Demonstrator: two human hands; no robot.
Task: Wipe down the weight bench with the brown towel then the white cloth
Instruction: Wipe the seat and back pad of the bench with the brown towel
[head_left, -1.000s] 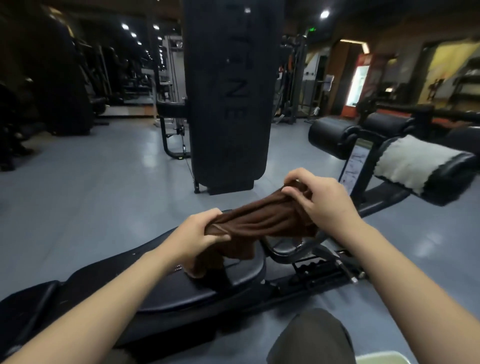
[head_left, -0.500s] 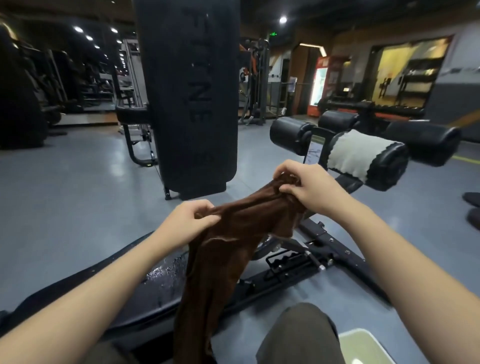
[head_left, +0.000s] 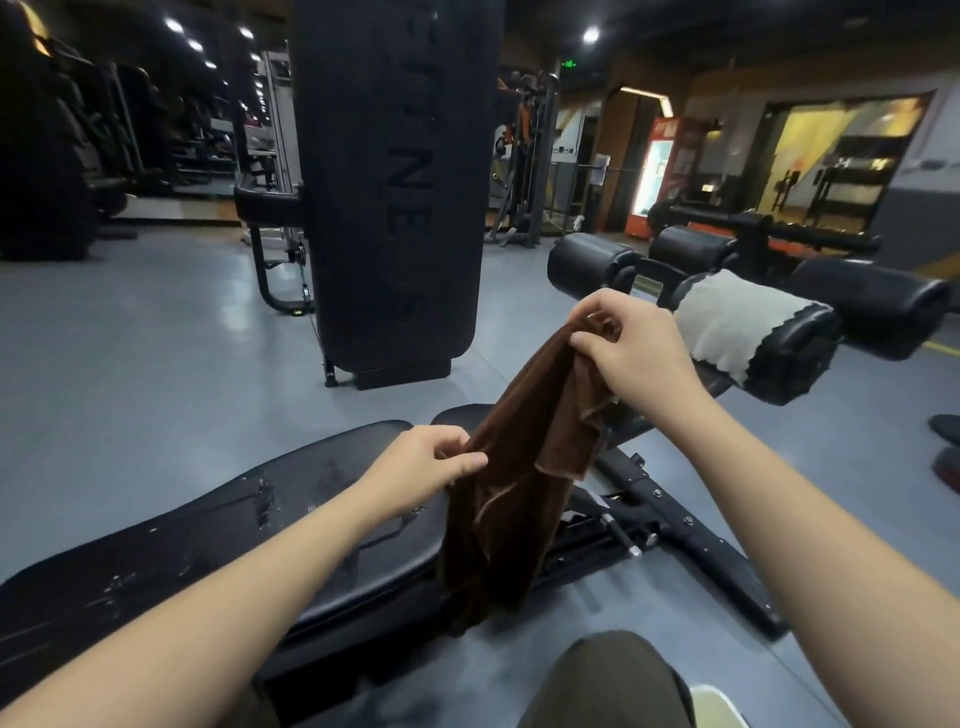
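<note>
The brown towel (head_left: 524, 478) hangs in the air above the black weight bench (head_left: 218, 525), held by both hands. My right hand (head_left: 634, 353) pinches its top corner, higher up. Lower and to the left, my left hand (head_left: 426, 467) pinches the towel's edge. The towel's loose end drapes down past the bench's near side. Water drops glisten on the bench pad. The white cloth (head_left: 727, 322) lies draped over a black roller pad (head_left: 789, 353) at the right.
A tall black padded column (head_left: 389, 197) stands just behind the bench. More roller pads (head_left: 592, 262) and the bench frame (head_left: 675, 530) lie to the right. My knee (head_left: 608, 680) is at the bottom. Grey floor (head_left: 130, 353) spreads to the left.
The towel has been lifted off the bench pad and now hangs long. My right hand rose; my left hand slid down its edge. The view shifted right.
</note>
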